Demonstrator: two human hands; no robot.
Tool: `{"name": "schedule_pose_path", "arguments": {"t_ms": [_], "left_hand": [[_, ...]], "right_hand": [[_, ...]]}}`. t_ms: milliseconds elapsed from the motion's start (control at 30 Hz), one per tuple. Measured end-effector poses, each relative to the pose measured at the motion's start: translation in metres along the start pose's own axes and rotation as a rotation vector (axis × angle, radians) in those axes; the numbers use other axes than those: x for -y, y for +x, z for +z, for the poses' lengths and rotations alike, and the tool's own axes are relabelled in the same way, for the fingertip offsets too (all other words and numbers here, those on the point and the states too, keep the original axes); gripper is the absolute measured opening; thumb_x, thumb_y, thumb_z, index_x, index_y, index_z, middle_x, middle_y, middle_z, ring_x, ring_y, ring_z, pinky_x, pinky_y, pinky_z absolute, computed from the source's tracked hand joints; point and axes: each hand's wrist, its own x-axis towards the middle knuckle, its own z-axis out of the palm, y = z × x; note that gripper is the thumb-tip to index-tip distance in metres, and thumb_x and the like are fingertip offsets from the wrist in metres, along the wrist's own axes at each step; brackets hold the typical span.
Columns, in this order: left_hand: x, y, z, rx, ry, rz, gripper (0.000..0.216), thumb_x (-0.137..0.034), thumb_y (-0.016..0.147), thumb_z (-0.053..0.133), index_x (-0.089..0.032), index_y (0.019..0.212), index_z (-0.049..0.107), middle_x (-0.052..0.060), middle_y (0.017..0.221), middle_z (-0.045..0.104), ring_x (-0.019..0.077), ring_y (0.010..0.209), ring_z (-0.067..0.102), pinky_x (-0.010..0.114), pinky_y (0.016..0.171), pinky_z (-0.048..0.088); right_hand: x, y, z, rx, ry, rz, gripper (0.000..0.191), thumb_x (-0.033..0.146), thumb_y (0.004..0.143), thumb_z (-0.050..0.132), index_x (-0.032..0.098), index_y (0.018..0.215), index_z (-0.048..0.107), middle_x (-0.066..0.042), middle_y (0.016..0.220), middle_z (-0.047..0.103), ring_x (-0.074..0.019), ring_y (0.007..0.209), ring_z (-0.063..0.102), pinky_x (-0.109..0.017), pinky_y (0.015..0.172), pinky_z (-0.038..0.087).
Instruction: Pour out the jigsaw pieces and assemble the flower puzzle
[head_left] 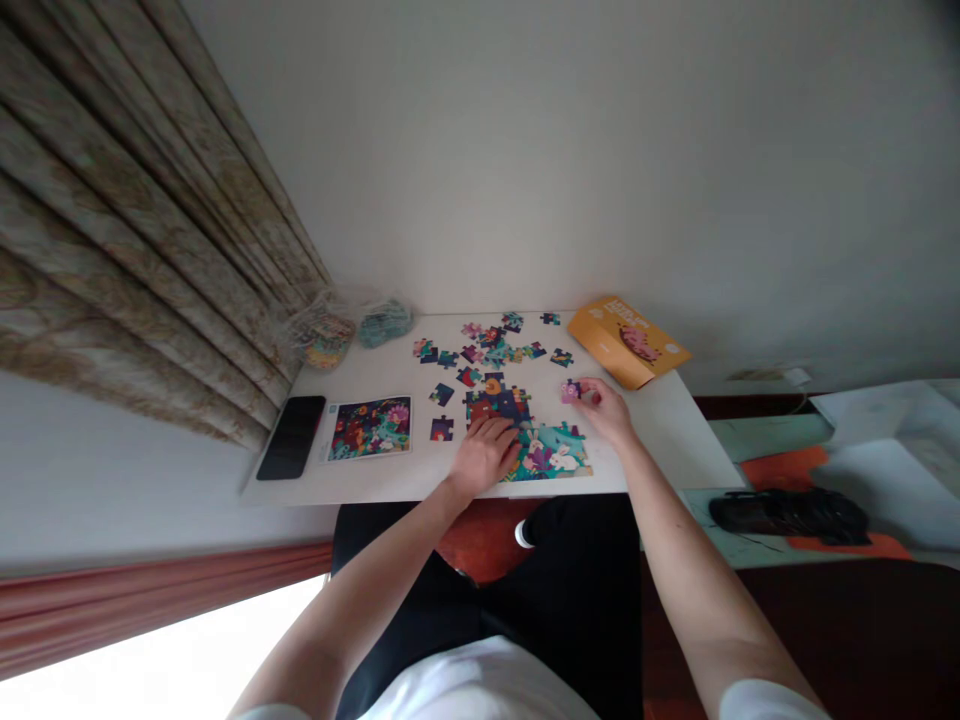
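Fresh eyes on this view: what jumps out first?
The bright orange box stands out at the white table's far right. Next comes the colourful, partly assembled puzzle near the front edge, with the left hand on it and the right hand holding a pink-and-purple piece nearby.

Unreadable white lettering [628,312] on orange box [609,348]

A white short-sleeved top [487,685] is worn with black trousers [574,600].
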Motion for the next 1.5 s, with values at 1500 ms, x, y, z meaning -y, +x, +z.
{"name": "schedule_pose_path", "arguments": {"t_ms": [1500], "left_hand": [[-0.005, -0.01, -0.009, 0.143, 0.05, -0.095, 0.047, -0.046, 0.1, 0.059, -0.023, 0.141, 0.063, 0.013, 0.152, 0.058, 0.0319, 0.145, 0.05, 0.057, 0.125, 0.034]], "right_hand": [[0.113, 0.111, 0.094, 0.169, -0.084, -0.237, 0.026, 0.035, 0.092, 0.061, 0.024, 0.111, 0.075, -0.01, 0.11, 0.076, -0.0271, 0.098, 0.067, -0.044, 0.095, 0.051]]}}
